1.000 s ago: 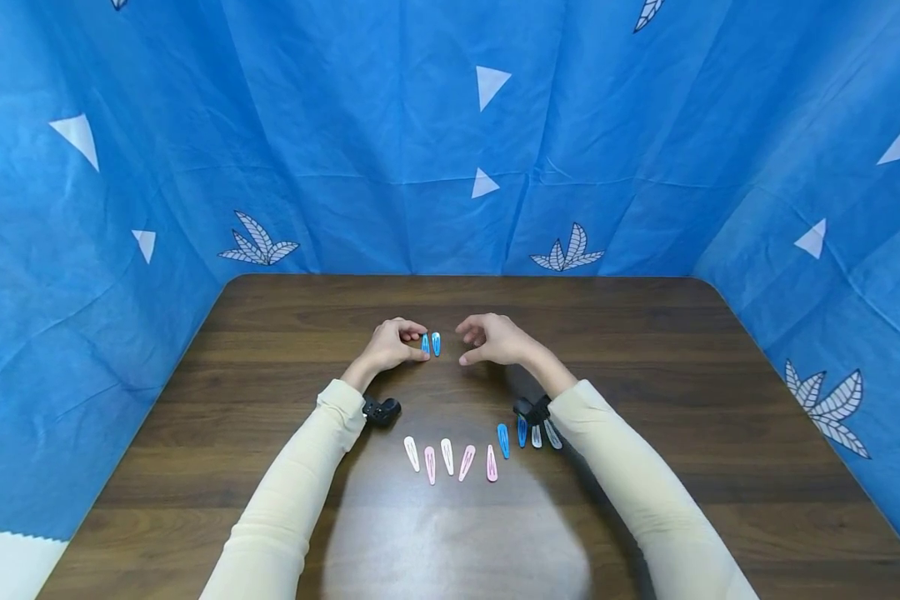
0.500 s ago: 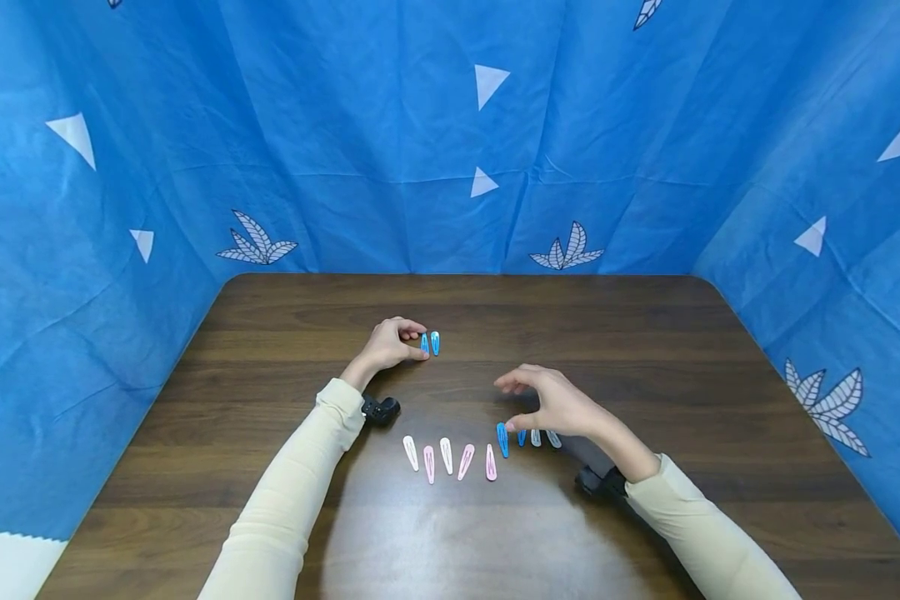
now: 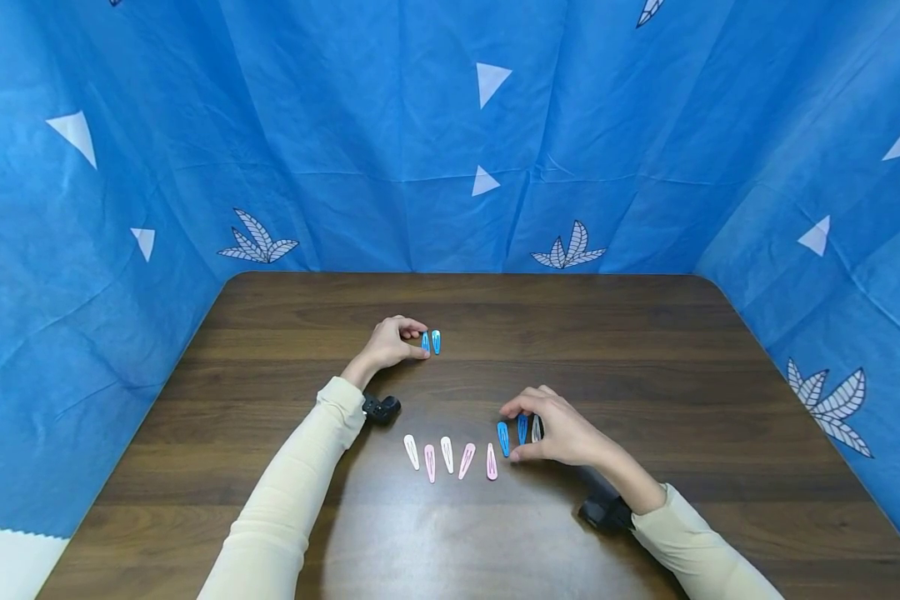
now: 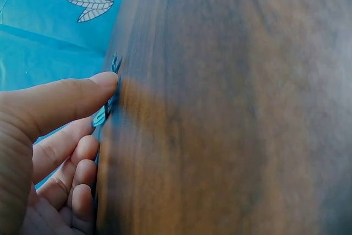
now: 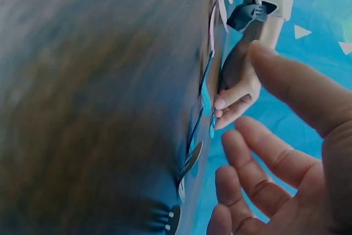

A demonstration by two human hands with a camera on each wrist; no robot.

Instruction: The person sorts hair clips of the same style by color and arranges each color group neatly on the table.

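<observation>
At the far middle of the table my left hand [image 3: 392,342] pinches a light blue snap hair clip [image 3: 425,343] between thumb and fingers. A second light blue hair clip [image 3: 437,342] lies just to its right. My right hand [image 3: 562,429] hovers over the right end of the nearer row, its thumb and fingers spread apart with nothing between them. Right by its fingertips lie a darker blue hair clip [image 3: 503,439] and another blue hair clip [image 3: 522,429]. A grey-white hair clip [image 3: 537,428] shows partly beneath the hand; in the right wrist view a dark-edged clip [image 5: 174,221] sits below it.
Left of the blue clips, white hair clips [image 3: 412,452] and pink hair clips [image 3: 491,462] lie in a loose row on the wooden table [image 3: 307,500]. A blue patterned cloth [image 3: 390,108] hangs around the back and sides. Each wrist carries a black camera [image 3: 381,411].
My right hand has drawn back from beside the light blue clips toward the near right, to the blue and grey-white clips. The left hand has stayed on its clip.
</observation>
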